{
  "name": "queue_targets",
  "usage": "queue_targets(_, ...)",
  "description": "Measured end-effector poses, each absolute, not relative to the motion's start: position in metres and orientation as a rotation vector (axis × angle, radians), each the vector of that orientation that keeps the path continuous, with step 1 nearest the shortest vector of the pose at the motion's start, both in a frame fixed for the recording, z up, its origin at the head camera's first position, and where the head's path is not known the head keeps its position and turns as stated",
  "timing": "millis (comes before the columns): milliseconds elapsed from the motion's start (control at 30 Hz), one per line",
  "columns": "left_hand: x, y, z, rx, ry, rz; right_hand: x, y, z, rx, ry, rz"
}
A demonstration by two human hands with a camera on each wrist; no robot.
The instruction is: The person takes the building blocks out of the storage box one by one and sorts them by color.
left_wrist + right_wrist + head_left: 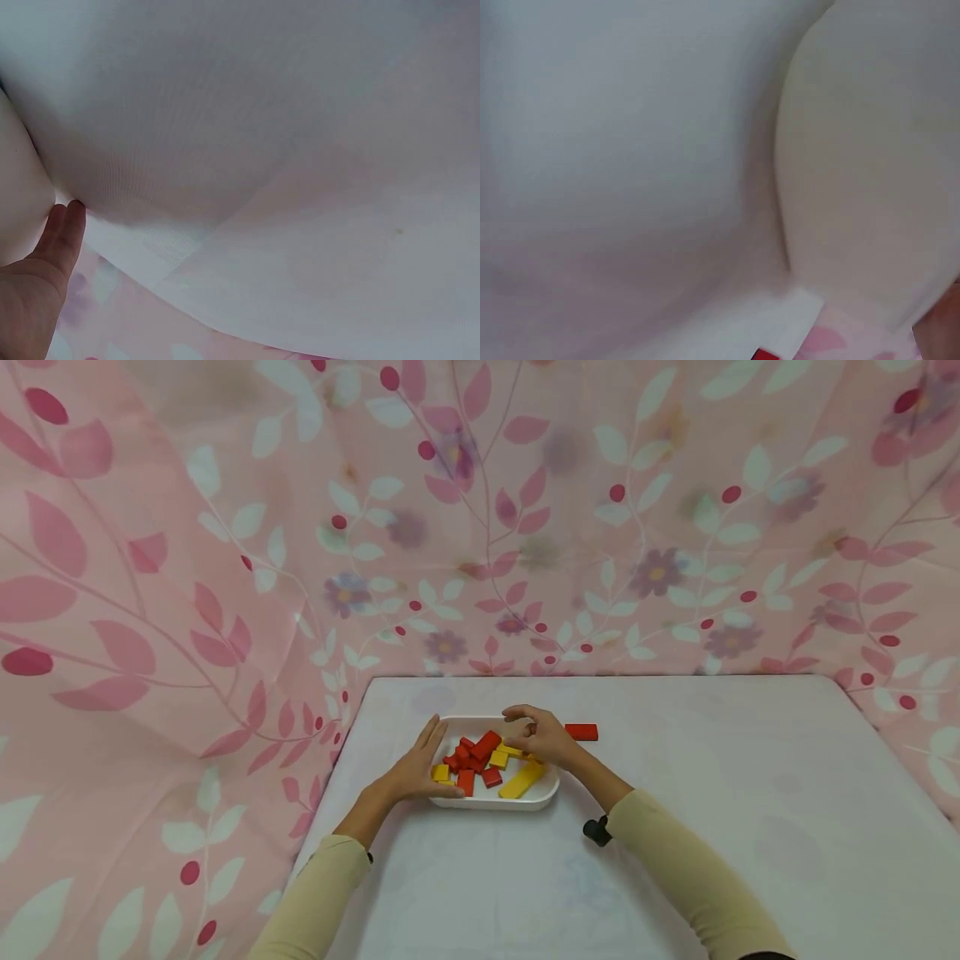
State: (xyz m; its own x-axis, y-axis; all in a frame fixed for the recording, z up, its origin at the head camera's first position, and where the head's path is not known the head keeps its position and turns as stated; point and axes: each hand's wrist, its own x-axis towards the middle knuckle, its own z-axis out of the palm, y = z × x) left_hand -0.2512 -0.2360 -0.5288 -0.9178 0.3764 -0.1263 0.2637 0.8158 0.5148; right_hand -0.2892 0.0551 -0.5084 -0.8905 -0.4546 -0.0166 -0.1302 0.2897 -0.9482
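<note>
A white tray [491, 804] holds several red blocks [486, 745] and yellow blocks [521, 780], some heaped together. My left hand [411, 773] rests against the tray's left end, fingers straight along the outside and thumb across the near-left corner. In the left wrist view the fingers [66, 234] touch the tray's pale outer wall [21, 172]. Over the right end of the tray, my right hand [546, 740] has bent fingers close above the yellow blocks; I cannot tell whether they pinch one. The tray wall [870, 165] hides most of that hand in the right wrist view.
One red block [581, 732] lies on the white-covered table [720, 810], outside the tray and just right of my right hand. A pink floral cloth [570, 527] hangs behind the table and on the left. A small black object [597, 831] shows beside the right sleeve.
</note>
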Motion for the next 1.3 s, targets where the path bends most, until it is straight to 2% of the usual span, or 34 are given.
queue_targets(400, -0.253, -0.237, -0.53, 0.533, 2.791, 0.746, -0.292, 0.034, -0.515, -0.644, 2.498, -1.189)
queue_targets(867, -0.252, -0.236, -0.53, 0.53, 2.777, 0.786, -0.296, 0.023, -0.531, -0.813, 2.438, -1.213)
queue_targets(1300, -0.251, -0.237, -0.529, 0.543, 2.783, 0.774, -0.295, 0.017, -0.539, -0.726, 2.473, -1.253)
